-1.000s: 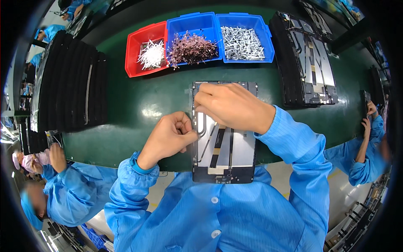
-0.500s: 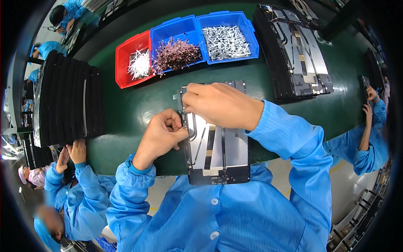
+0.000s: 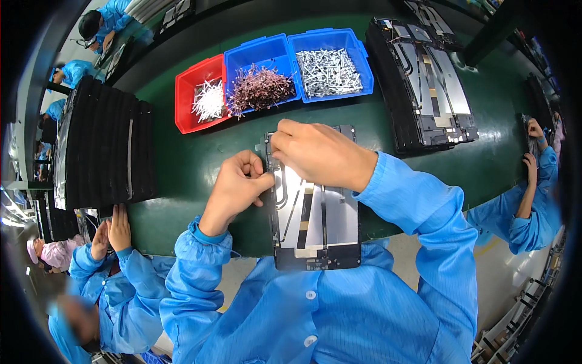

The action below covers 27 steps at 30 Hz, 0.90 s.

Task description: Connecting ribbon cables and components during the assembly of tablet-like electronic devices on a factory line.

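Note:
An opened tablet housing, black-framed with a silvery inside and dark flex cables, lies in front of me, its near end over the table edge. My left hand is at its left edge, thumb and forefinger pinched together; what they grip is too small to make out. Across the tablet's upper part reaches my right hand, fingers curled down at the upper left corner. Its fingertips are closed, and anything between them is hidden. A small clear tab sticks out beside that corner.
Beyond the tablet stand a red bin of white pieces, a blue bin of thin brownish cables and another blue bin of silvery-white parts. Stacked housings rise at right, black trays at left. Co-workers sit on both sides.
The whole view has shifted slightly, so the bins appear lower. Both hands remain at the tablet's upper left edge, with the left fingertips a little higher along it.

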### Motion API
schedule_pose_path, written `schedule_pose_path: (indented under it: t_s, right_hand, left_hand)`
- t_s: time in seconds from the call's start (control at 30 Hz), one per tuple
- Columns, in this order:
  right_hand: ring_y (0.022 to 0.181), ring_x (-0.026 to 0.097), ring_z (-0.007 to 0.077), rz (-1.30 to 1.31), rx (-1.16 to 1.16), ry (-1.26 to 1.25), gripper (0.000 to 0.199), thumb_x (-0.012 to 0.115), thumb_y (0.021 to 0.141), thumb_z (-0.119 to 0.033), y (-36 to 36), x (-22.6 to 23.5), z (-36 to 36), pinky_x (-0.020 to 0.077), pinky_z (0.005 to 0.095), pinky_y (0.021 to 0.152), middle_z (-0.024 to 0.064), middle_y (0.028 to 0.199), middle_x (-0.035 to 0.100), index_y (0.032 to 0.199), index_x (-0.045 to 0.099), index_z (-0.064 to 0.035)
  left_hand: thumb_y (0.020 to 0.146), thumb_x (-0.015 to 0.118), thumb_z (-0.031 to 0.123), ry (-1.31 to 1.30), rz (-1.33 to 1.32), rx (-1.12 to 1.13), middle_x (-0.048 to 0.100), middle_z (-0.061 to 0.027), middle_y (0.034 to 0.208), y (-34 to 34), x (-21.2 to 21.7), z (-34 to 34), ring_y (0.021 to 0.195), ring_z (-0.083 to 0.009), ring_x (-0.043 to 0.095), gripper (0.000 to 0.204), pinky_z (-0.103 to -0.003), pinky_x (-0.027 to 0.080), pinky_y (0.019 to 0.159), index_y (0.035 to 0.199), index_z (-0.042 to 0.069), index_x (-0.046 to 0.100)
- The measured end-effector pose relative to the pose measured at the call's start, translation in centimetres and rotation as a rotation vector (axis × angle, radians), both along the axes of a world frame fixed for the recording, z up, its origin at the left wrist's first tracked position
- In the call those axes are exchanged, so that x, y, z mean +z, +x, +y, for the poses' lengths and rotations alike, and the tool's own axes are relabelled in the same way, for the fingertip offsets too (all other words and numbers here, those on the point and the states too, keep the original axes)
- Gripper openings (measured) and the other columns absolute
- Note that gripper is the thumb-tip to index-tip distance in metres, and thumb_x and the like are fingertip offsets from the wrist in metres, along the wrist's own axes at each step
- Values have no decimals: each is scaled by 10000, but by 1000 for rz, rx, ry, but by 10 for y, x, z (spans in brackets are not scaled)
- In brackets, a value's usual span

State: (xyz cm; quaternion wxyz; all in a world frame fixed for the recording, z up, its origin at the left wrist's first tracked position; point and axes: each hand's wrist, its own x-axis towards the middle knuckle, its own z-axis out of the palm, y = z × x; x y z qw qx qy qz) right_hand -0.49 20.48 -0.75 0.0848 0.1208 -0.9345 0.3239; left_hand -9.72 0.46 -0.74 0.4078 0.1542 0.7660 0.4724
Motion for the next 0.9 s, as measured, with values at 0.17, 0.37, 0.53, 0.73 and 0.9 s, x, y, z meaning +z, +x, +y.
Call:
schedule_pose_path:
  t_s: [0.17,0.37,0.53,0.73,0.9]
  right_hand:
    - [821,664,405,-22,-66,-9,158,666,949,-119,3,-1,2,547,489,738,172,933,612,902,647,30]
    - [824,666,406,-7,-59,-76,167,660,943,-132,3,-2,5,550,487,751,179,921,620,914,666,32]
    - [839,667,405,-38,-57,-103,163,658,939,-128,1,1,7,546,488,762,184,924,627,912,664,33]
    - [838,668,402,-18,-107,-141,140,672,928,-115,-5,0,9,547,478,764,180,913,648,908,669,23]
    - [851,671,398,63,-331,24,118,675,924,-111,-8,18,17,550,470,759,171,915,655,906,676,6]
  left_hand:
    - [826,709,8,77,-43,39,571,16,668,-7,-4,4,524,-56,544,200,-246,504,443,828,59,516]
    - [892,727,33,102,-161,13,612,2,666,-14,-4,0,513,-82,594,234,-234,489,446,844,87,505]
    - [911,733,70,77,-163,-24,613,13,657,-17,-3,2,512,-79,600,237,-233,483,449,847,102,508]
    - [912,765,95,-31,-153,-63,590,27,615,-22,4,12,470,-71,575,301,-216,440,416,796,122,489]
    - [901,748,104,-66,-188,-112,595,13,625,-34,5,12,490,-83,595,242,-238,476,424,805,96,525]
